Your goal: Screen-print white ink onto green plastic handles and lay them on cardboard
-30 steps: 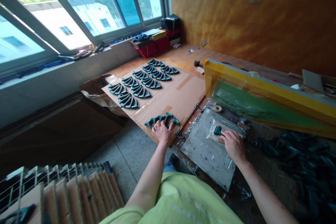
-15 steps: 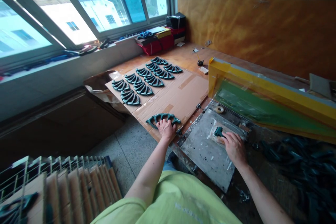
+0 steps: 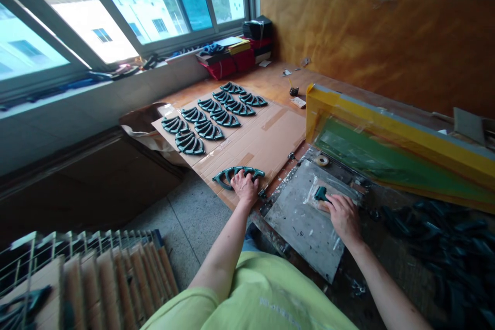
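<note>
My left hand (image 3: 245, 186) rests fingers-down on a fan-shaped cluster of dark teal curved plastic parts (image 3: 232, 172) near the front edge of a cardboard sheet (image 3: 266, 139). My right hand (image 3: 342, 215) lies on a grey metal plate (image 3: 297, 216), its fingers pressing one teal part (image 3: 320, 194) against a taped patch there. Several more fanned clusters of teal parts (image 3: 211, 118) lie in rows at the far end of the cardboard. A yellow-framed screen with green mesh (image 3: 390, 144) stands tilted up behind the plate.
A heap of dark loose parts (image 3: 444, 237) lies at the right of the wooden bench. Red and black boxes (image 3: 235, 56) sit by the window sill. A wire rack with cardboard dividers (image 3: 93, 273) stands at lower left. A roll of tape (image 3: 320, 160) lies by the plate.
My left hand has closed the spread teal parts into a tighter fan and slid slightly over them. My right hand stays on the part on the plate.
</note>
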### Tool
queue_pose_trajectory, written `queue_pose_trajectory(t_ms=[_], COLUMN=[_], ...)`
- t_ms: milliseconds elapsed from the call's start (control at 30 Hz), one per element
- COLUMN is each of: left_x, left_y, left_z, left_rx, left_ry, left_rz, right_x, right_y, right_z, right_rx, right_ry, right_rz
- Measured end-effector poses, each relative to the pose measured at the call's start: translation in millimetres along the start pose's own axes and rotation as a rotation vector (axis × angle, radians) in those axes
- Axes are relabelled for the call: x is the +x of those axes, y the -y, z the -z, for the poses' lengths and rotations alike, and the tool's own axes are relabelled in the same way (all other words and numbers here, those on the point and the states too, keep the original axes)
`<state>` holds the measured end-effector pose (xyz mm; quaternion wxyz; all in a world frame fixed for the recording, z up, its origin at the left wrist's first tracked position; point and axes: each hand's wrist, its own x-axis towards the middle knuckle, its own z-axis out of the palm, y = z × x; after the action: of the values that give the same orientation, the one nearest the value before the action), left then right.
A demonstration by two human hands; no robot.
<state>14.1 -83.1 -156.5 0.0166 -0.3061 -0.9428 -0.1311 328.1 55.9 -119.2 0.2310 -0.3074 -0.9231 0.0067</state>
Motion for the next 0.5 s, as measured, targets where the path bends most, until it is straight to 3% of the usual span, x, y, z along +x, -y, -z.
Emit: queue_pose_trajectory(t_ms=[400,500], left_x=[-11,-10], left_y=[9,12], left_z=[-7.8,-6.2], left_rx=[-0.051,-0.023], left_ry=[-0.009,0.035], left_rz=[0.287,0.289], right_x=[-1,-1], right_y=[0,-1], right_z=[-1,-1], right_rx=[0.03,0.027], right_ry=[-0.003,-0.007], right_rz=[-0.025,-0.014])
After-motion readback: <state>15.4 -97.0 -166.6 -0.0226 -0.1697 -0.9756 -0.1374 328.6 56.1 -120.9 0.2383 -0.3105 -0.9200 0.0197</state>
